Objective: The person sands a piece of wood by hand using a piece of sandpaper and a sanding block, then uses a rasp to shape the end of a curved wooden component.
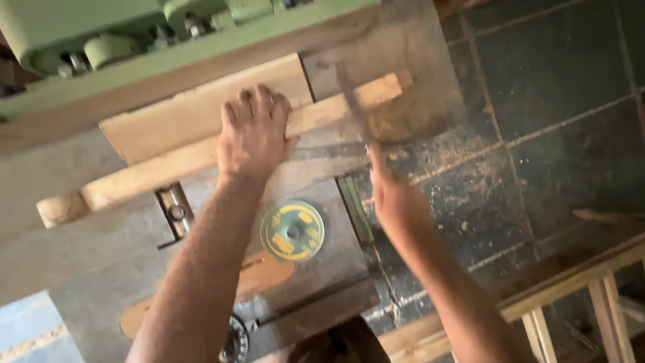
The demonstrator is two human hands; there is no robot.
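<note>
The stick [201, 158] lies slantwise across the saw table [87, 249], pushed up against the wide board [188, 111] that sits by the green fence [201, 57]. Left hand [253, 134] is flat on top of it, fingers curled over the far edge, pressing down rather than gripping. Right hand [396, 198] is blurry, open I think, fingers pointing at the stick's far end [376, 91] near the table's corner, not quite touching as far as I can tell.

Looks like the lining-up stage to me, stick being squared against the board. Next move needs steady pressure from both hands, I'd say. A green and yellow disc [292, 230] lies loose just behind the left wrist. Table edge drops off right under the right hand, with dusty tiled floor [557, 101] and a wooden frame [591, 275] beyond, so room on that side is tight.
</note>
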